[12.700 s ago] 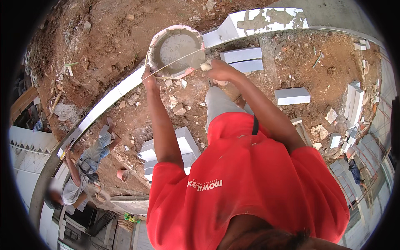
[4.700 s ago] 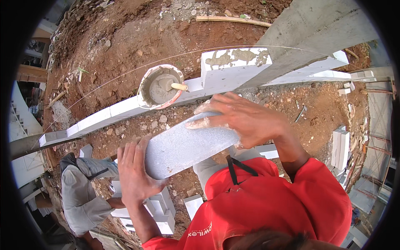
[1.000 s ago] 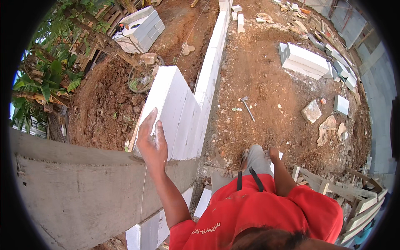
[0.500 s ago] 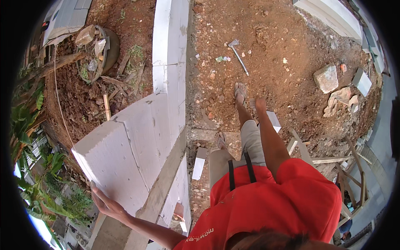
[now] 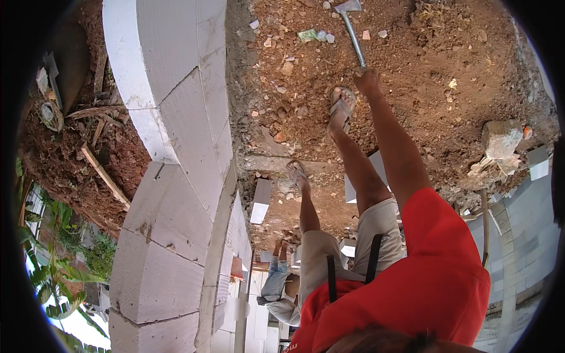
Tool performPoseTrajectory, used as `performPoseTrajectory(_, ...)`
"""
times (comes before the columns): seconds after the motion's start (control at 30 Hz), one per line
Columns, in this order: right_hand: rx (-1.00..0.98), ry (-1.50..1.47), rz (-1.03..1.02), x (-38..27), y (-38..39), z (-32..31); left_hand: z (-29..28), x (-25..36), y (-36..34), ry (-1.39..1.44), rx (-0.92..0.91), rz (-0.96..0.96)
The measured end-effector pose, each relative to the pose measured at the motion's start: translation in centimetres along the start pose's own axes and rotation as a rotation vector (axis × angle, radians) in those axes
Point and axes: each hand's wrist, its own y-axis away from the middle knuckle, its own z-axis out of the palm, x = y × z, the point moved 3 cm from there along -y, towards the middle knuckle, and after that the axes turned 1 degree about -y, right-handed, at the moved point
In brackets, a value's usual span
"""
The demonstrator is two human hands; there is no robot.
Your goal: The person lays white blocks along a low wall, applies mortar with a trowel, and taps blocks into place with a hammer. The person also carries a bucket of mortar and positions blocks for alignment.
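A small hatchet (image 5: 354,36) with a flared metal head and a pale metal handle is on the reddish dirt ahead of my feet. My right hand (image 5: 369,84) reaches down at the near end of its handle. The fingers look closed round that end, though my hand hides part of them. The hatchet's head points away from me. My left hand is out of the picture. On my left stands a wall of white lightweight blocks (image 5: 176,206), with a long grey beam (image 5: 207,294) against its side.
Loose white blocks (image 5: 261,201) lie near my feet. Rubble includes a large stone chunk (image 5: 501,139) on the right. Another person (image 5: 275,288) is behind me by the wall. A wooden stick (image 5: 106,176) and plants (image 5: 97,256) are beyond the wall.
My right hand has moved forward and down to the hatchet's handle. My left hand has left the block wall and the view. My body is bent lower, and the view has shifted.
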Motion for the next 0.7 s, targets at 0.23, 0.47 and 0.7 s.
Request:
performPoseTrajectory(0.23, 0.025, 0.307, -0.06, -2.6, -5.9, 2.2, 1.6, 0.1, -0.4, -0.052, 0.016, -0.004)
performPoseTrajectory(0.47, 0.405, -0.09, -0.29, -4.4, -1.1, -1.5, -2.1, -2.8, -0.7, -0.012, 0.064, -0.03)
performPoseTrajectory(0.7, 0.339, -0.221, -0.497, -3.2, 12.8, -10.7, -3.8, -4.9, 1.1, 0.06, 0.256, -0.107)
